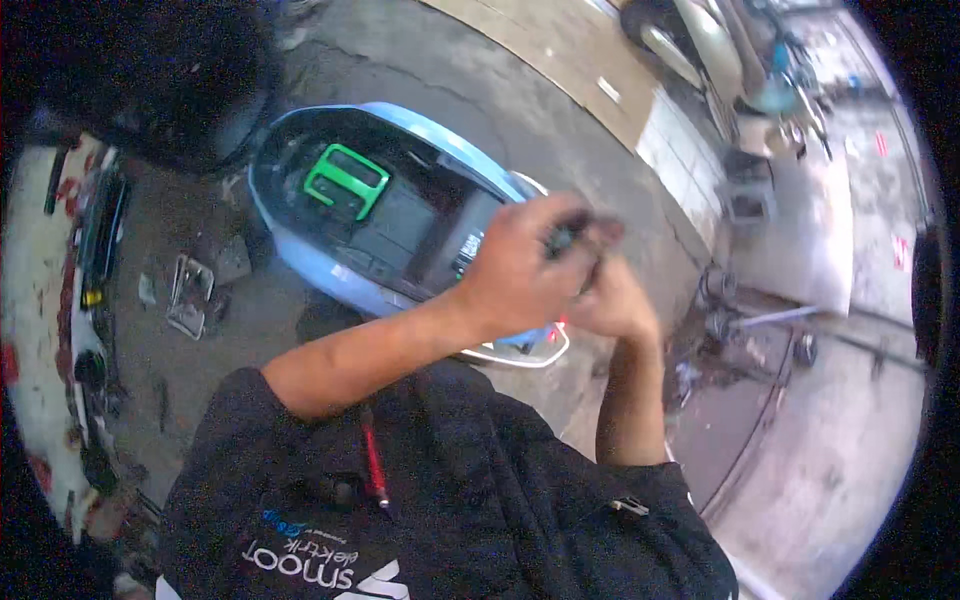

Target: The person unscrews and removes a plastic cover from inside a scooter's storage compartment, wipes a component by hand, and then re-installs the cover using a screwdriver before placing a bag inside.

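My left hand and my right hand are raised together in front of my chest, touching each other. Fingers of both are curled around a small dark object, too blurred to name. Below them stands a light blue scooter body, seen from above. Its deep dark compartment is uncovered, and a bright green frame-like bracket shows at its far left end. My left wrist overlaps the near right part of the scooter.
A small metal tray lies on the concrete floor at left. Beyond it runs a long rack-like strip of dark parts. A large black rounded thing fills the upper left. Another scooter stands at the far right, near a cardboard sheet.
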{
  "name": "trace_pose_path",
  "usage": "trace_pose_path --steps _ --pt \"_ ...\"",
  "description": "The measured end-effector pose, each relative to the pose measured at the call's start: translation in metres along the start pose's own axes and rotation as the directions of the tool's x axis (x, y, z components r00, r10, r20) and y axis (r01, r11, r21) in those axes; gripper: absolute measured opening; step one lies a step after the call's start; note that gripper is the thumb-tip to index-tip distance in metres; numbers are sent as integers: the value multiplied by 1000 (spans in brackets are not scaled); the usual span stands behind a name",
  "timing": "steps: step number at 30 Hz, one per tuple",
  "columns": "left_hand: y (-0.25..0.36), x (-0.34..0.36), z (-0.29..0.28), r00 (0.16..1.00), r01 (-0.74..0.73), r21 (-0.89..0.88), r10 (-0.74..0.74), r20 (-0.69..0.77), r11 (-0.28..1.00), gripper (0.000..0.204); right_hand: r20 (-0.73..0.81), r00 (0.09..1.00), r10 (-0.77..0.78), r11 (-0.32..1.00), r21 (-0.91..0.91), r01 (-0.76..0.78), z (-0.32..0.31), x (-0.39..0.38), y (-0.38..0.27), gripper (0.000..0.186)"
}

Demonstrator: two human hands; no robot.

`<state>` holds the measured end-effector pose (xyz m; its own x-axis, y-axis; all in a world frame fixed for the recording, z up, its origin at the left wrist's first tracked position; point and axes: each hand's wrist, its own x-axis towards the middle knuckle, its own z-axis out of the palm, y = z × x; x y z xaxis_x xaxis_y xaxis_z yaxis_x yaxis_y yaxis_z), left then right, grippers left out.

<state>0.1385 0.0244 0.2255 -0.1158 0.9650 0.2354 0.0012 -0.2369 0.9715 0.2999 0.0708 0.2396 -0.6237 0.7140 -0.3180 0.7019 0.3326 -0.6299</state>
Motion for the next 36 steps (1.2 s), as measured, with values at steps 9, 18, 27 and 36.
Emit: trace_pose_path --steps 9,18,27,36 --pt "-20 20 -19 896 302 -544 -38 442 783 21 -291 862 415 749 647 -142 6 -80 88 58" --pt "-55 39 -25 830 287 -761 247 501 582 37 -283 814 508 701 685 -199 30 -106 105 53" --pt "-48 16 16 872 100 -522 -327 -364 847 35 -303 747 591 705 644 -296 18 -127 120 47" --pt "-39 22 6 919 122 -607 -320 -229 785 28 -282 775 566 741 585 -329 13 -108 117 45"
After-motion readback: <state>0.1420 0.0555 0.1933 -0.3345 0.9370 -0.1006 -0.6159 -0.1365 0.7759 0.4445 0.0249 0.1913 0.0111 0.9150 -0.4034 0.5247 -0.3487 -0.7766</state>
